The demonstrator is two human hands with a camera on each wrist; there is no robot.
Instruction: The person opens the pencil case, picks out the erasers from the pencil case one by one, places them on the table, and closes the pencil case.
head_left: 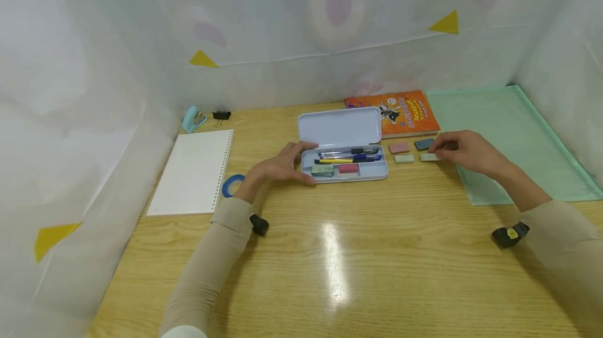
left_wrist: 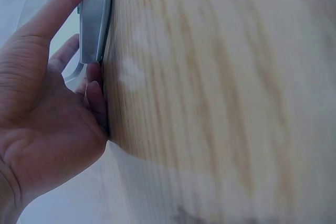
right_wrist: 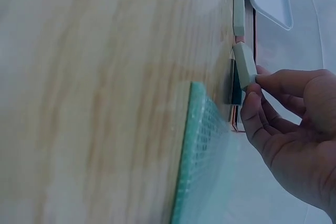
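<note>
An opened pale blue pencil case lies on the table, lid tilted back. Pens fill its rear section; a green eraser and a pink eraser sit in front compartments. My left hand grips the case's left end, thumb at the front edge and fingers toward the back. Between thumb and fingertips, my right hand pinches a whitish eraser, which looks tilted in the right wrist view. Near it lie another whitish eraser, a flat pink eraser and a dark blue eraser.
An orange book lies behind the case. A translucent green mat or folder covers the right side. At left are a spiral notebook, blue tape roll, light-blue stapler and black binder clip. White sheeting encloses the table.
</note>
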